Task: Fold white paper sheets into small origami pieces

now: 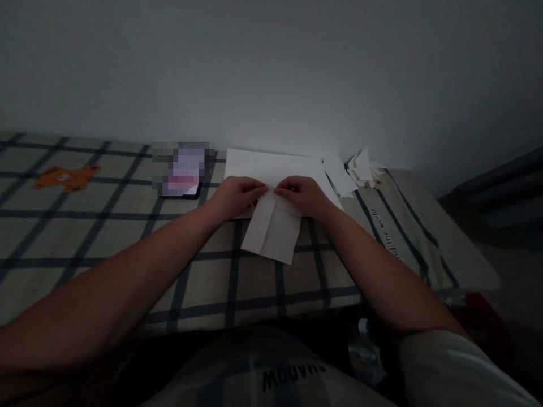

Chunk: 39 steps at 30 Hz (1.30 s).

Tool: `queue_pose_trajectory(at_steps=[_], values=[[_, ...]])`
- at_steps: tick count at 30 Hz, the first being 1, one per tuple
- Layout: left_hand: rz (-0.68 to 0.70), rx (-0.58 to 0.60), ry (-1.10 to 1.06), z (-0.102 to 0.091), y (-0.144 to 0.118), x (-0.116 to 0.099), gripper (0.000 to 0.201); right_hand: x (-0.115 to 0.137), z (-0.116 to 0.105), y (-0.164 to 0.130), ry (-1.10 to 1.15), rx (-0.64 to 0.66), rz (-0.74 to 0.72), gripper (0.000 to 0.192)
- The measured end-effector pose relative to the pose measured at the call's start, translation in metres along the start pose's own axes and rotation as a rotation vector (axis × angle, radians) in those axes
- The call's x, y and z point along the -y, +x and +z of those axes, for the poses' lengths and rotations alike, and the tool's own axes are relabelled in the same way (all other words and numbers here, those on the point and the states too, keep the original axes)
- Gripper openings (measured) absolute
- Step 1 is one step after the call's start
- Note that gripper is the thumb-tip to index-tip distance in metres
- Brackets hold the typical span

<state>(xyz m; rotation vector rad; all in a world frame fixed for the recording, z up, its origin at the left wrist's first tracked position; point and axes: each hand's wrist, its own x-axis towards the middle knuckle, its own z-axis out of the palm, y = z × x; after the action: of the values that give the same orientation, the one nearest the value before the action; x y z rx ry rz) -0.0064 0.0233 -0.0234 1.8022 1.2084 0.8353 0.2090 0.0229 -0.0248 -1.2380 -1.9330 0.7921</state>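
Note:
A creased piece of white paper [274, 229] hangs between my hands, its lower end over the near side of the table. My left hand [240, 196] pinches its top edge from the left with thumb and forefinger. From the right, my right hand [304, 195] grips the same edge, fingertips close to those of the left. A lengthwise fold runs down the left part of the paper. Behind and beneath both hands lies a larger stack of white sheets [271, 164], partly covered by them.
A phone [186, 169] with a lit, blurred screen lies left of the sheets. Loose paper pieces [343, 178] and a crumpled paper pile [362, 168] are to the right. The checked tablecloth [127, 232] bears an orange bear figure [67, 177]. A plain wall [254, 68] stands behind.

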Motion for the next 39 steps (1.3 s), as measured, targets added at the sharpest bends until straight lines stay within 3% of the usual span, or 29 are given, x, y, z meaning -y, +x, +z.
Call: queue_pose_trajectory(at_steps=[11,16,23,28,34,39], values=[[-0.040,-0.011,-0.157,0.000,0.001,0.004,0.028,0.000,0.006,-0.002,0.078,-0.008,-0.053,0.022],[-0.040,0.001,-0.095,0.000,0.000,0.001,0.033,-0.003,0.005,0.000,0.073,-0.025,-0.054,0.021],[0.003,0.123,0.160,-0.004,0.001,-0.001,0.029,-0.004,-0.005,0.002,0.069,-0.087,-0.021,0.021],[-0.019,0.166,0.111,-0.006,0.002,0.002,0.026,-0.005,-0.006,0.003,0.042,-0.099,-0.002,0.017],[-0.059,0.250,-0.014,-0.008,0.004,0.008,0.041,-0.012,-0.013,0.007,0.104,-0.207,0.069,0.017],[-0.046,0.169,0.092,-0.010,0.003,0.005,0.033,-0.017,-0.018,0.008,0.170,-0.247,0.150,0.019]])
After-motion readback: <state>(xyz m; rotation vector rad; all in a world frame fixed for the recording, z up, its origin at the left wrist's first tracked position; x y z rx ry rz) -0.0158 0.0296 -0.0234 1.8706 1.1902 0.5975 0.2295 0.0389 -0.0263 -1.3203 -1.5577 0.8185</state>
